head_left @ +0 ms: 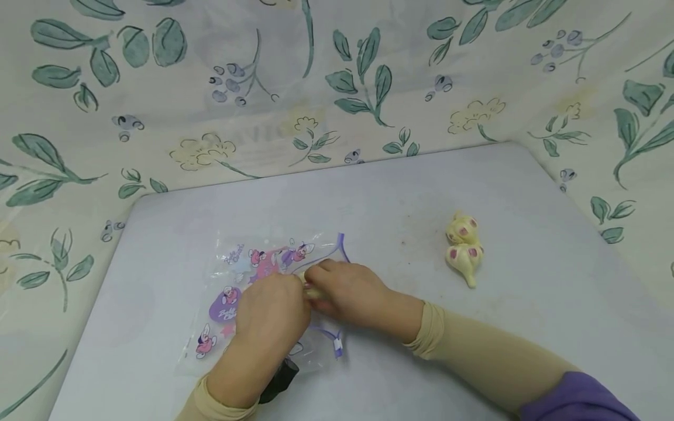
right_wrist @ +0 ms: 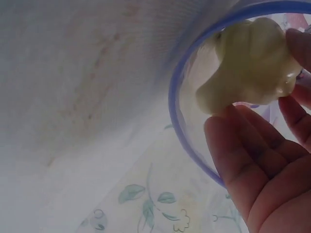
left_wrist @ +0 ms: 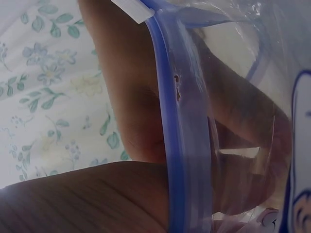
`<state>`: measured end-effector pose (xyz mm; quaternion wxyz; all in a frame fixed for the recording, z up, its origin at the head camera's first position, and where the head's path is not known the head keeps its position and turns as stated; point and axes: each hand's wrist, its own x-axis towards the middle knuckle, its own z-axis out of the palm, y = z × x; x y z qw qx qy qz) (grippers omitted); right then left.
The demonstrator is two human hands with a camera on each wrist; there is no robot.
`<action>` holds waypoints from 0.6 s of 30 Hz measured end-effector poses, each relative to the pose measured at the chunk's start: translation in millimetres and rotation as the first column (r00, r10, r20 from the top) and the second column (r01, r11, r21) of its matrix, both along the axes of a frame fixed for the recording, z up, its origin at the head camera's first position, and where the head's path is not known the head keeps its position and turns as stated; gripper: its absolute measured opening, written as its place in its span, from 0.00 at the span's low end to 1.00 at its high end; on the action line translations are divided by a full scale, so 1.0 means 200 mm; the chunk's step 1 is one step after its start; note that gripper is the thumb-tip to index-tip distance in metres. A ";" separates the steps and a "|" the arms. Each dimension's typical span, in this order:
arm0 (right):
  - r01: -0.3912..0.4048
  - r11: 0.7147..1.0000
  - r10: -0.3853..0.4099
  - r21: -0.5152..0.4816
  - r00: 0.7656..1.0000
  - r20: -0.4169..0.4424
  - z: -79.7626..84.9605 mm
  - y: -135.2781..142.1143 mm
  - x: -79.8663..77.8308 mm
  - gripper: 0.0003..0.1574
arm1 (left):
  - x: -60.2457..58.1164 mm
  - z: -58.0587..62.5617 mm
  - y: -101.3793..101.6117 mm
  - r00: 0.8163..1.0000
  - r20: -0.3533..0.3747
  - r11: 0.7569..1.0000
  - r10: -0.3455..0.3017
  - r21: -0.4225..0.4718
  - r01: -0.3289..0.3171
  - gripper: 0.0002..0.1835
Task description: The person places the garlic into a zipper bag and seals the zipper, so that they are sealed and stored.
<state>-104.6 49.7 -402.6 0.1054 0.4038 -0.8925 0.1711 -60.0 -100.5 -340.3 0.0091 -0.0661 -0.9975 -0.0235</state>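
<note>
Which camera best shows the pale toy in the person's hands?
The right wrist view: the pale toy appears large there, its lumpy shape mostly uncovered. The head view shows just a small part between the left hand and right hand. In the left wrist view, I can't pick it out for certain.

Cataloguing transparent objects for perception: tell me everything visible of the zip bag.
The zip bag is clear, plastic-looking, with pink and purple cartoon prints, including a purple oval with white lettering. A purple-blue zip strip edges its mouth, with a white slider. It lies on the white table, mouth open toward the right of the head view, partly hidden by the left hand. Fingers show through it. The right hand and a yellow toy are at the mouth; exact contact is unclear.
</note>
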 end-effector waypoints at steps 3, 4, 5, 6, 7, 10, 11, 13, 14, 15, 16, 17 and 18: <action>-0.002 1.000 0.002 0.024 1.000 0.007 0.00 0.00 0.00 0.21 | 0.00 0.00 0.00 1.000 0.009 1.000 0.002 0.002 -0.002 0.13; -0.002 0.999 0.001 0.042 1.000 0.015 0.01 0.00 0.00 0.23 | 0.00 0.00 0.00 1.000 0.014 1.000 0.003 0.003 -0.003 0.13; -0.001 0.998 0.000 0.063 1.000 0.024 0.01 0.00 0.00 0.25 | 0.00 0.01 0.00 1.000 0.017 1.000 0.003 0.005 -0.003 0.13; 0.001 0.996 -0.003 0.085 1.000 0.031 0.01 0.00 0.00 0.26 | 0.00 0.01 0.00 1.000 0.020 1.000 0.005 0.004 -0.005 0.12; 0.003 0.995 -0.007 0.102 0.999 0.033 0.02 0.00 0.00 0.27 | 0.00 0.01 0.00 1.000 0.022 1.000 0.006 0.002 -0.006 0.12; 0.010 0.992 -0.013 0.124 1.000 0.028 0.02 0.00 0.00 0.28 | 0.00 0.01 -0.01 1.000 0.018 1.000 0.005 0.001 -0.005 0.10; 0.013 0.993 -0.015 0.120 1.000 0.018 0.02 0.00 0.00 0.27 | 0.00 0.01 -0.01 1.000 0.011 1.000 0.004 0.001 -0.004 0.10; 0.019 0.995 -0.019 0.101 1.000 -0.005 0.02 0.00 0.00 0.22 | 0.00 0.01 -0.01 1.000 0.002 1.000 0.006 0.005 -0.007 0.10; 0.025 0.996 -0.024 0.091 1.000 -0.018 0.02 0.00 0.00 0.18 | 0.00 0.01 -0.01 1.000 -0.004 1.000 0.008 0.011 -0.008 0.11; 0.032 0.996 -0.030 0.087 0.999 -0.032 0.02 0.00 0.00 0.14 | 0.00 0.01 -0.01 1.000 -0.004 1.000 0.011 0.016 -0.011 0.11; 0.040 0.996 -0.036 0.081 0.998 -0.049 0.02 0.00 0.00 0.10 | 0.00 0.01 -0.01 1.000 -0.006 1.000 0.013 0.020 -0.013 0.11; 0.048 0.996 -0.043 0.077 0.997 -0.066 0.03 0.01 0.00 0.07 | 0.00 0.01 -0.01 1.000 -0.004 1.000 0.015 0.024 -0.015 0.11; 0.056 0.995 -0.050 0.078 0.996 -0.073 0.03 0.01 0.00 0.06 | 0.00 0.01 -0.01 1.000 0.002 0.999 0.018 0.026 -0.018 0.11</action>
